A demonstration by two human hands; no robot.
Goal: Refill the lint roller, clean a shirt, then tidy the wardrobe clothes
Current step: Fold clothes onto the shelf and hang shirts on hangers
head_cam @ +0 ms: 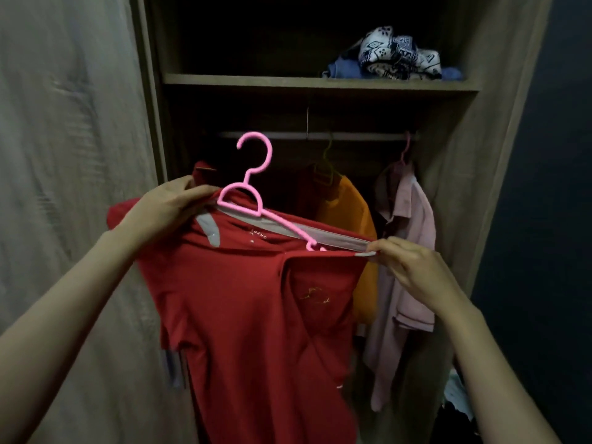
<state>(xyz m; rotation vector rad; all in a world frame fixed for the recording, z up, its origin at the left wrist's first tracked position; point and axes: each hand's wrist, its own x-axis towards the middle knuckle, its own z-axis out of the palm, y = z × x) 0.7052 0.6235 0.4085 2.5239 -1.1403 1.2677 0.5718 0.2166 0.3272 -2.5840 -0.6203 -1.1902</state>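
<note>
A red polo shirt [243,315] hangs in front of the open wardrobe, held up by both hands. A pink plastic hanger [248,193] sits tilted in its neck opening, hook up, its right end poking out at the grey-lined collar. My left hand [166,209] grips the shirt's left shoulder together with the hanger's left end. My right hand [407,267] pinches the grey collar band at the right and stretches it sideways. No lint roller is in view.
Behind the red shirt, an orange shirt [349,206] and a pale pink shirt [403,251] hang from the rail [288,135]. Crumpled patterned and blue clothes [394,56] lie on the upper shelf [243,80]. The wardrobe door [64,155] stands at left; more clothes lie at bottom right.
</note>
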